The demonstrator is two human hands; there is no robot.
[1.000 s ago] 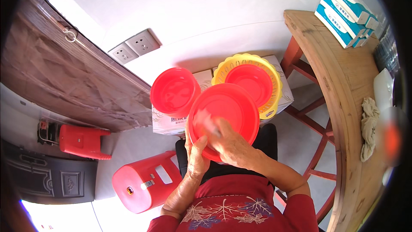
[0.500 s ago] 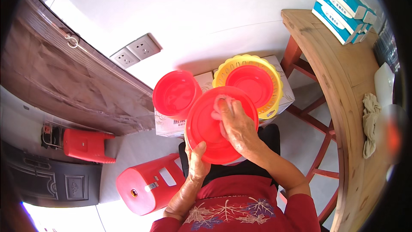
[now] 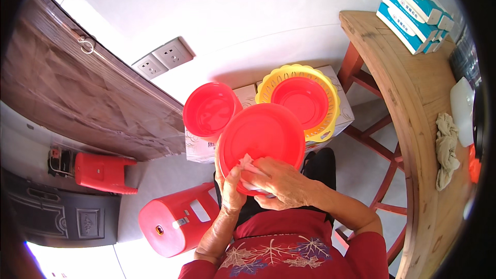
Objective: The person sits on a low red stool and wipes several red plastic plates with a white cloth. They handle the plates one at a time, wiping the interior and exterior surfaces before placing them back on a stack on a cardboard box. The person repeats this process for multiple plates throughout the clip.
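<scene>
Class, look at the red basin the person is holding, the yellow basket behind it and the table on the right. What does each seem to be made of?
Red basin: probably plastic, smooth and glossy with soft highlights.
Yellow basket: likely moulded plastic, with a slotted wall and scalloped rim.
Table: wood, pale with visible grain and a matt look.

We see a round red plastic basin [image 3: 263, 137], glossy, tilted toward us, held above the lap. A small pale crumpled cloth [image 3: 248, 165] presses against its inner wall at 7 o'clock.
</scene>
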